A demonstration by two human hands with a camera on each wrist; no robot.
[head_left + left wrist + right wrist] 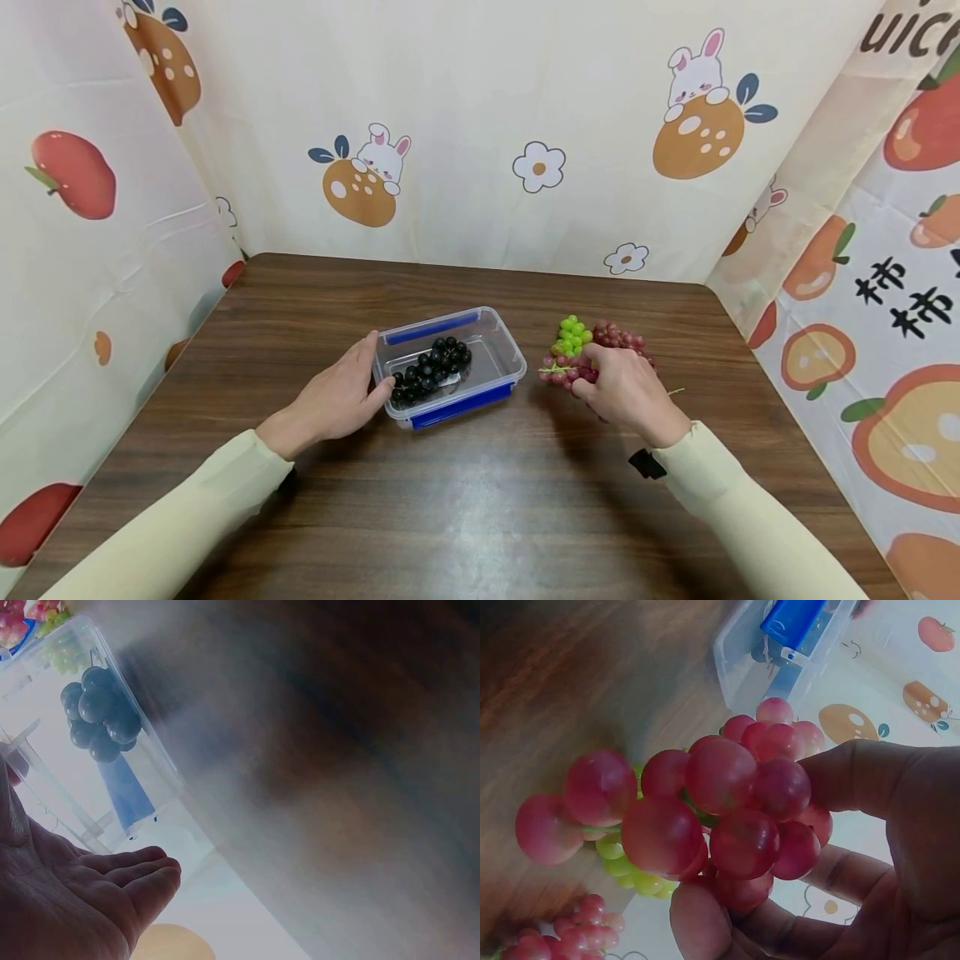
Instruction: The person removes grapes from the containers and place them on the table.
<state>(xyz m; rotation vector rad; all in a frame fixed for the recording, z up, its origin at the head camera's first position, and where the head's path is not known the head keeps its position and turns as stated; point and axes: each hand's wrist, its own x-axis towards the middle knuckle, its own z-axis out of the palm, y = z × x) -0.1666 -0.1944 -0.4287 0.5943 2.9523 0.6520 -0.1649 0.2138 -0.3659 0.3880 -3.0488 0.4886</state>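
Observation:
A clear plastic container [491, 360] with blue side clips stands on the table, a bunch of black grapes [431, 372] lying inside at its left part. My left hand [333, 392] rests against the container's left end, fingers extended and thumb near the front corner. To the right, my right hand [628, 392] grips a bunch of red grapes [720, 795] between thumb and fingers. Beyond that bunch lie green grapes [572, 335] and a second red bunch [617, 335], partly hidden by the hand.
The brown wooden table [465, 517] ends at the back against a fruit-and-rabbit patterned curtain [465, 167]. More of this printed cloth hangs along the left and right sides. A thin stem [677, 391] pokes out right of the right hand.

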